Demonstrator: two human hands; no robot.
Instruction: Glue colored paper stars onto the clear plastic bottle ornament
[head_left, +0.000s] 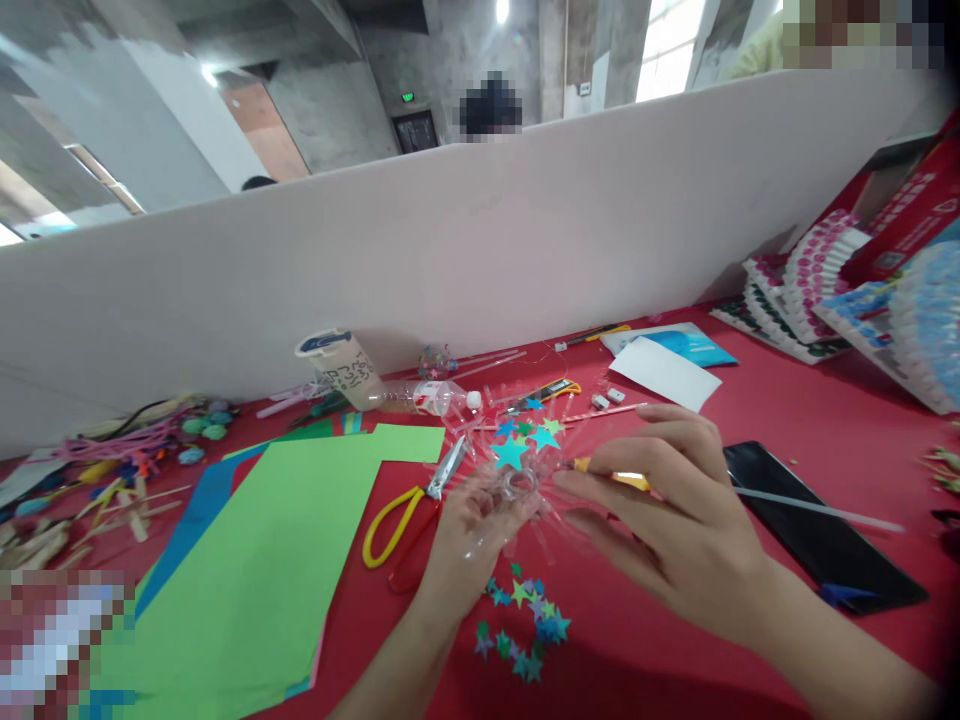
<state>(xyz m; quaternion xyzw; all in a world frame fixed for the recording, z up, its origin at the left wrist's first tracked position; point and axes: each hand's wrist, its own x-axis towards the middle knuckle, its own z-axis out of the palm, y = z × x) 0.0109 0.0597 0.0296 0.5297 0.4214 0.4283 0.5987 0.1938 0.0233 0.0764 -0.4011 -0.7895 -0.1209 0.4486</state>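
My left hand [474, 522] is closed around a clear plastic piece [519, 484] with a ring at its middle and thin see-through strips spreading outward. Blue and green paper stars [512, 452] sit on its far side. Close to the strips on the right, the fingers of my right hand [679, 515] pinch a slim yellow-orange object [631, 480]; its kind is mostly hidden by the fingers. Small blue, green and purple stars [534, 610] lie loose on the red table below. Scissors [405, 525] with yellow and red handles lie left of my left hand.
Green paper sheets [247, 560] cover the left. A paper cup [341, 365], a plastic bottle [420, 397] and a utility knife [556, 390] lie behind. Right are a black phone [814, 520] and white card [666, 374]. A white partition [480, 245] spans the back.
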